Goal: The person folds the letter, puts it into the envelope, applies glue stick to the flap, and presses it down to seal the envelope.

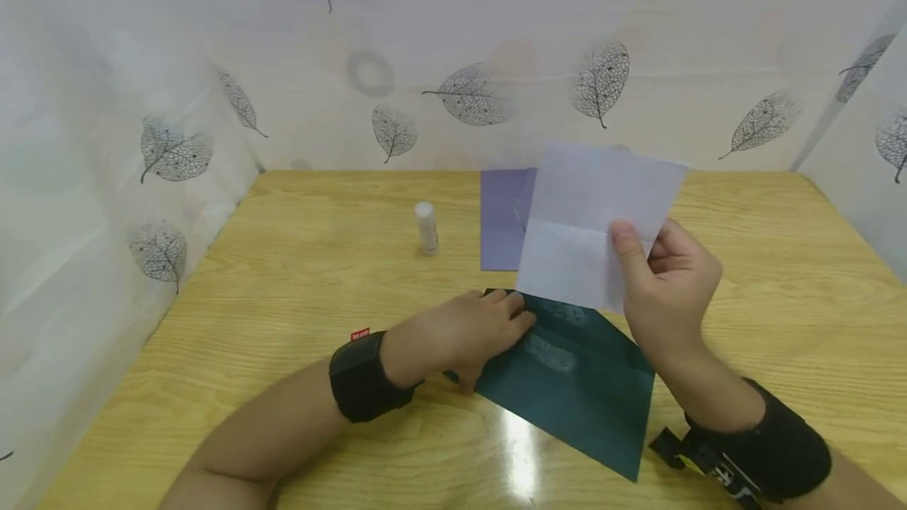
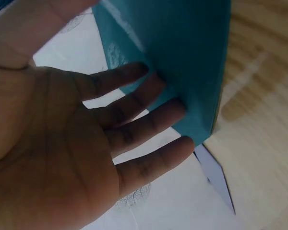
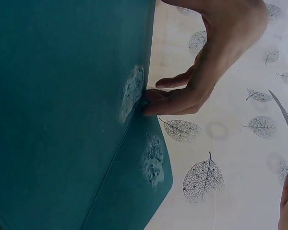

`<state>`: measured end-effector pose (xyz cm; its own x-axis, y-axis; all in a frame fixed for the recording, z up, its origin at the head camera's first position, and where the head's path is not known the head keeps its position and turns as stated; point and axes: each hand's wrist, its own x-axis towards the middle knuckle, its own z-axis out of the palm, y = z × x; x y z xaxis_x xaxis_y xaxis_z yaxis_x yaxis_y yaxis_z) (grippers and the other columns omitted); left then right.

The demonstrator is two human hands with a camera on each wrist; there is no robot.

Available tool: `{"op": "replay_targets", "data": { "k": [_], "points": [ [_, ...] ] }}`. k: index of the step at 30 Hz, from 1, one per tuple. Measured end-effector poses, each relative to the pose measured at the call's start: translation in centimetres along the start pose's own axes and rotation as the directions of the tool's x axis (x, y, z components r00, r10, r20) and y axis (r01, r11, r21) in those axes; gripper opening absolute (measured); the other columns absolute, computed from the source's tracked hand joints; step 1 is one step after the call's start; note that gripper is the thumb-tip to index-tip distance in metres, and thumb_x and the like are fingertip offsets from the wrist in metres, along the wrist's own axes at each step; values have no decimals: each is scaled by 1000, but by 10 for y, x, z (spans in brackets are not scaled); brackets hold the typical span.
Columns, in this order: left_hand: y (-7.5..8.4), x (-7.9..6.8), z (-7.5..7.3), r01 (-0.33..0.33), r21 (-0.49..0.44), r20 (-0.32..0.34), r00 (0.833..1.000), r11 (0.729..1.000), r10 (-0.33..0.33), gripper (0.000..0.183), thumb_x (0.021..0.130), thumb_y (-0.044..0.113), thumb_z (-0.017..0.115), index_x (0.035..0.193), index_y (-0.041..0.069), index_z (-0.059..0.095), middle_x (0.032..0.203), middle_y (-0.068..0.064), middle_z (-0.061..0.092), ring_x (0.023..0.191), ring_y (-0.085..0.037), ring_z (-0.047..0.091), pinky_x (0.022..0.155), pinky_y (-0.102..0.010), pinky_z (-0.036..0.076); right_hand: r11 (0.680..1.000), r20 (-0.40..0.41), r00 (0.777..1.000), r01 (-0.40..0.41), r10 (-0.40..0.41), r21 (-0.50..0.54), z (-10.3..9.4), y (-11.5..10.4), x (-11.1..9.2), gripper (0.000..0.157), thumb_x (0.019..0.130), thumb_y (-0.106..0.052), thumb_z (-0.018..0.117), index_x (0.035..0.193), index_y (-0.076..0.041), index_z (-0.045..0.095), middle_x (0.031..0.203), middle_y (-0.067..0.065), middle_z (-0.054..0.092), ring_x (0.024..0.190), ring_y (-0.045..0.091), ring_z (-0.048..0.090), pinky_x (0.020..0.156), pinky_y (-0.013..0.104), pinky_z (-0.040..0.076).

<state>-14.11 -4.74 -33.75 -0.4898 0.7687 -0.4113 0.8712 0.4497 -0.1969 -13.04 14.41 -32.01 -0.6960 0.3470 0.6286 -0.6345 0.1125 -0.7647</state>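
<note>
My right hand [image 1: 669, 290] pinches a creased sheet of white paper [image 1: 581, 187] between thumb and fingers, raised over the table's far side. Its thumb lies flat on the sheet's front. Below lies a dark green paper envelope [image 1: 588, 408] with its flap folded open, turned at an angle. Whitish glue smears [image 3: 133, 91] show on the body and on the flap, either side of the fold. My left hand [image 1: 475, 333] rests its fingertips on the envelope's left part near the fold. In the left wrist view those fingers [image 2: 149, 120] are spread and nearly straight against the green paper.
A white glue stick [image 1: 427, 228] stands upright on the wooden table [image 1: 333, 258], left of centre. Behind the white paper lies a purple envelope [image 1: 501, 219], partly covered by it in the head view. A leaf-patterned curtain [image 1: 425, 22] encloses the back and sides.
</note>
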Motion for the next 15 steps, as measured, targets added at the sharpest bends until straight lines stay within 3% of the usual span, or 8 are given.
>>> {"op": "replay_targets", "data": {
  "k": [3,7,13,15],
  "points": [
    [2,1,1,32,37,-17,999,999,-31,114,42,58,84,133,12,34,124,-6,41,110,-18,41,84,-30,45,999,34,999,-7,8,-32,-1,1,0,16,81,1,63,96,6,65,81,8,69,68,19,65,57,20,51],
    [4,3,2,70,125,-16,998,990,-68,123,37,67,80,136,10,33,131,-8,38,114,-21,38,89,-31,43,978,150,988,-1,32,-206,-3,2,2,17,81,-2,63,98,2,65,80,11,68,67,15,64,57,19,50],
    [3,3,3,71,121,-51,997,990,-65,116,33,68,81,126,13,37,125,-6,38,110,-21,36,89,-33,40,873,329,944,181,-25,-453,-8,0,4,19,81,-5,63,99,-4,65,84,10,68,67,8,62,57,11,45],
    [3,2,3,69,115,-59,996,991,-63,112,33,67,81,122,14,37,122,-6,38,107,-20,37,87,-32,40,846,357,933,222,-40,-485,-8,-1,6,19,80,-6,62,99,-5,65,87,10,68,69,12,63,57,18,49]
  ]
}}
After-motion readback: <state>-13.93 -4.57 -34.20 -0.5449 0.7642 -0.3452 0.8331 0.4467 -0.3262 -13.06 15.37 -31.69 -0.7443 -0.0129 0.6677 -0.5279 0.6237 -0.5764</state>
